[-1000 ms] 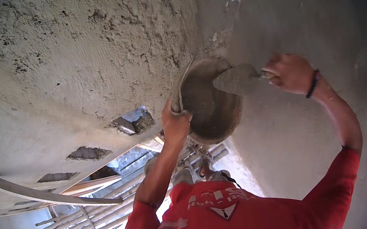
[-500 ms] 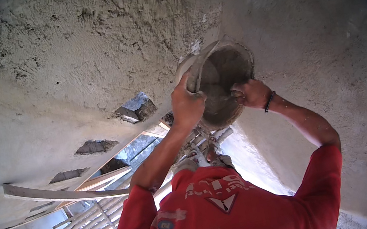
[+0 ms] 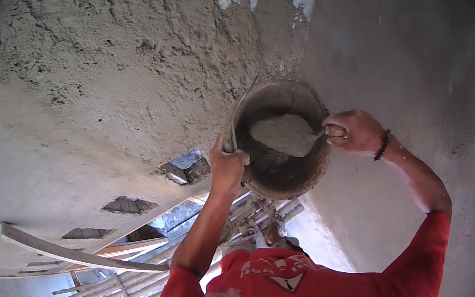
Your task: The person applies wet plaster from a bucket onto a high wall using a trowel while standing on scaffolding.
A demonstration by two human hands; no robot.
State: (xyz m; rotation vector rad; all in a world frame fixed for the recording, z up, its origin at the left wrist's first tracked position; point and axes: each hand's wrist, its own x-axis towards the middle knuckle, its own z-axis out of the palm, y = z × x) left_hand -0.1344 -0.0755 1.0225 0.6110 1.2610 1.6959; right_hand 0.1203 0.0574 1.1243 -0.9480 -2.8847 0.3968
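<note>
Both hands grip: my left hand [image 3: 228,170] clasps the bucket [image 3: 294,93] at its left rim, likely steadying it; my right holds the trowel [image 3: 295,137] across its mouth, presumably so drips of mortar [image 3: 272,132] land inside.

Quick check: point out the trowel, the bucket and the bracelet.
Trowel [image 3: 285,135]: head view, middle of its blade.
Bucket [image 3: 274,95]: head view, inner wall, below the far rim.
Bracelet [image 3: 383,145]: head view, on its dark band.
</note>
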